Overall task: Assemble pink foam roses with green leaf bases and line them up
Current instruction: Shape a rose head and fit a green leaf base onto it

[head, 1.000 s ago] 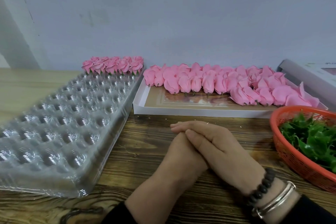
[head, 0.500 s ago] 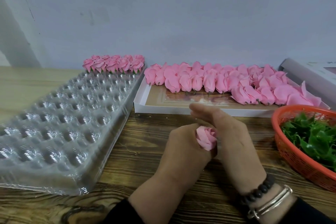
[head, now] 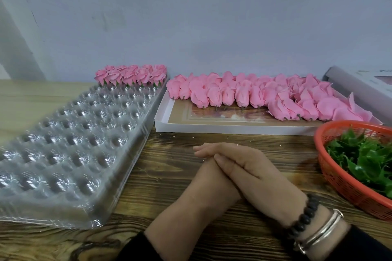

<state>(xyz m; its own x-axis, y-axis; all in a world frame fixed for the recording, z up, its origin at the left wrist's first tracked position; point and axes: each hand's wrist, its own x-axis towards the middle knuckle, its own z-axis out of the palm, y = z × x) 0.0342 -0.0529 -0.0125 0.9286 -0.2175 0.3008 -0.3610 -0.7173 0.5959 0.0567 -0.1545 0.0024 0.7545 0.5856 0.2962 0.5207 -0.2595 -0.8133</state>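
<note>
Right hand (head: 252, 172) cupped over left hand (head: 209, 184), lower centre; contents hidden, grip cannot tell. Risk: hard squeeze could crush any foam flower inside.

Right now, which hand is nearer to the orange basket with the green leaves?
Right. The right hand lies on top of the left hand, on the side toward the orange basket; the left hand sits under it, farther from the basket.
</note>
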